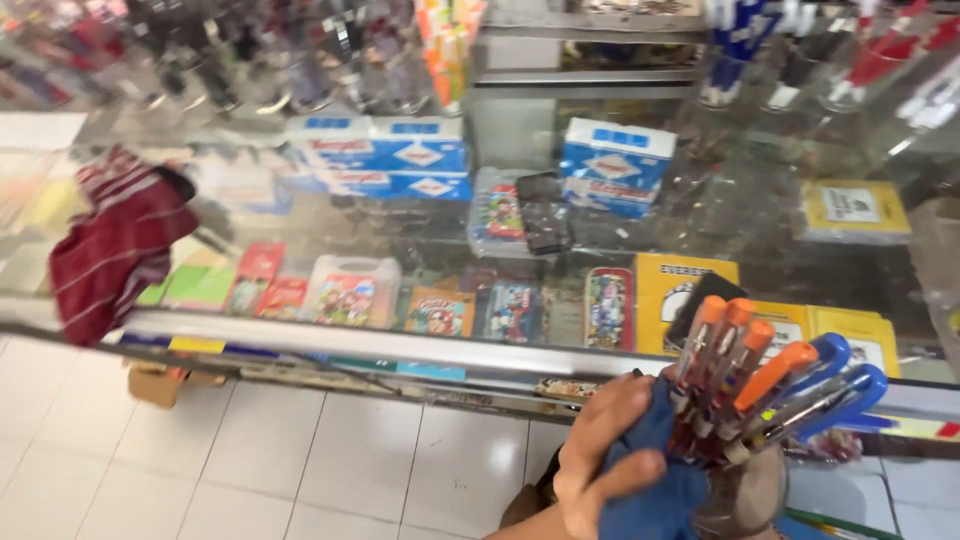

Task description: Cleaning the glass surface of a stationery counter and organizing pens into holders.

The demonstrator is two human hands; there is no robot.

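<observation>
Head view, low right corner: a bunch of pens (765,385), orange-capped ones on the left and blue-capped ones fanning right, stands in a clear cup (745,495) held out over the white tiled floor (250,460). One hand (600,460) is curled tight around a blue cloth (650,470), pressing it against the barrels of the orange pens. Which hand it is, hard to call from this angle; it comes up from the bottom edge, so the left looks likeliest. The other hand is hidden, so whatever props the cup can't be told.

Judging by the contact, wiping is under way: cloth on the orange pens, blue ones not touched at this instant, and whether any are already clean cannot be read through the blur.

Just beyond runs the glass desk (330,335), its metal edge crossing the frame. Under the glass sit blue-and-white boxes (400,155) and colourful small packs (350,290). A red striped cloth (120,245) lies crumpled on the glass at far left.
</observation>
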